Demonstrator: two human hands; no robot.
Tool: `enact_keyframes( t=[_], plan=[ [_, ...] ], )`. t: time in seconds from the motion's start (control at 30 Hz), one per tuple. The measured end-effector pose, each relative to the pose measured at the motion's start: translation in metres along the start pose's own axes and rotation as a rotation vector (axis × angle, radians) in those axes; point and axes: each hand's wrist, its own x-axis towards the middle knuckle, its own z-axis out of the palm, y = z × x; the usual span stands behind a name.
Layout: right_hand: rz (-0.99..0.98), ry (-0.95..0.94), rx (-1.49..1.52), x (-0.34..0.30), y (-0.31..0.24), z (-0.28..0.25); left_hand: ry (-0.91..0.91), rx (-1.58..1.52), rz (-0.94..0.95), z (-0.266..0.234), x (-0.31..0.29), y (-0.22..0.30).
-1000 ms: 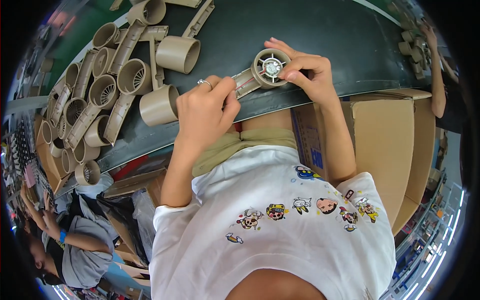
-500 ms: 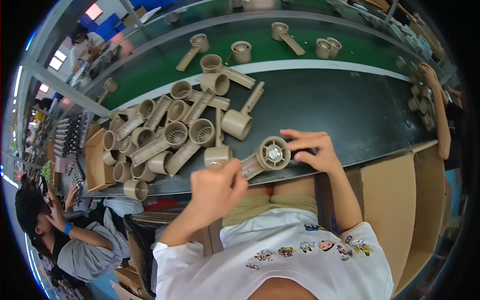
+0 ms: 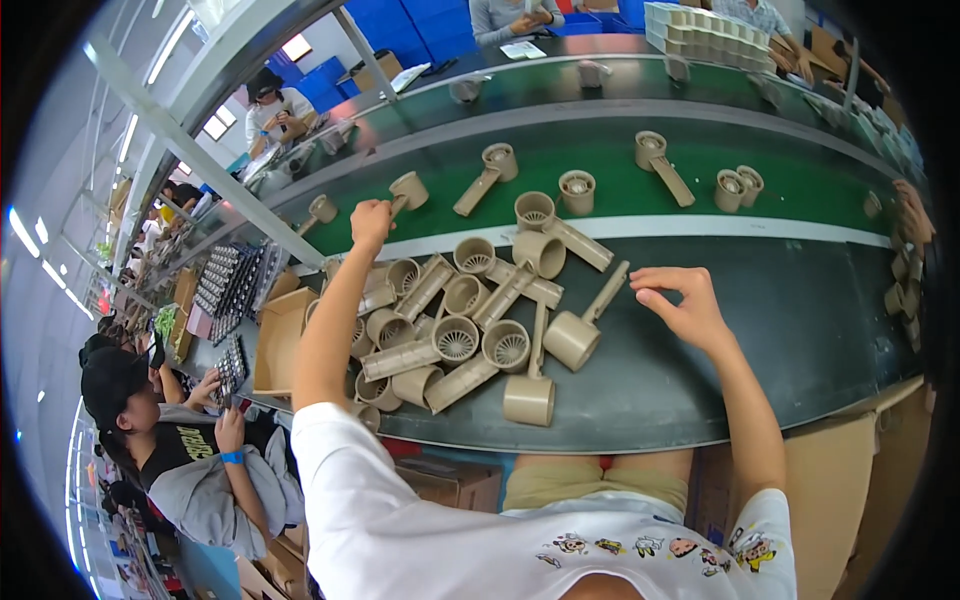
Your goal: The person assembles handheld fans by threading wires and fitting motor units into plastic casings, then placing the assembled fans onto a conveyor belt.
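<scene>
Stretched out to the far left, my left hand [image 3: 371, 222] is closed on the handle of a beige plastic housing [image 3: 410, 189], a short round cylinder with a long flat handle. This housing is on or just over the green conveyor belt [image 3: 540, 206]. My right hand [image 3: 690, 305] hangs above the dark table, thumb and fingers apart, with nothing in it. Its fingertips come close to the upright handle of another housing [image 3: 573, 340]. Between my arms lies a heap of similar housings [image 3: 456, 340], several with round slotted grilles showing.
More housings [image 3: 652, 150] sit spaced along the belt. An open cardboard box [image 3: 277, 340] stands left of the heap, near a co-worker [image 3: 150, 400] handling dark parts. Another person's hand [image 3: 912, 212] is at the far right. Metal posts [image 3: 200, 150] rise at the left.
My left hand has moved from the table's near edge to the far belt with the housing. My right hand has come away from that housing. The view has shifted upward and left.
</scene>
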Motion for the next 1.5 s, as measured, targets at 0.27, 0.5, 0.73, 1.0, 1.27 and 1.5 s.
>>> enact_keyframes(
  t=[0.27, 0.5, 0.73, 1.0, 1.27, 1.5],
  plan=[
    [-0.123, 0.278, -0.127, 0.070, 0.031, 0.024, 0.202, 0.348, -0.034, 0.029, 0.103, -0.080],
    [-0.102, 0.019, -0.332, 0.156, 0.075, 0.051, 0.103, 0.425, 0.002, 0.012, 0.068, -0.058],
    [-0.073, -0.456, -0.442, 0.221, 0.119, 0.089, -0.126, 0.262, 0.511, -0.027, -0.042, 0.024],
    [-0.045, -0.169, -0.483, 0.180, 0.088, 0.083, -0.568, 0.240, 0.876, 0.027, -0.126, 0.128],
    [0.076, -0.010, -0.619, 0.106, 0.047, 0.043, -0.676, 0.298, 0.317, 0.131, -0.082, 0.161],
    [0.182, 0.226, -0.670, -0.001, -0.001, -0.017, -0.826, -0.809, 0.378, 0.135, -0.088, 0.167]
  ],
)
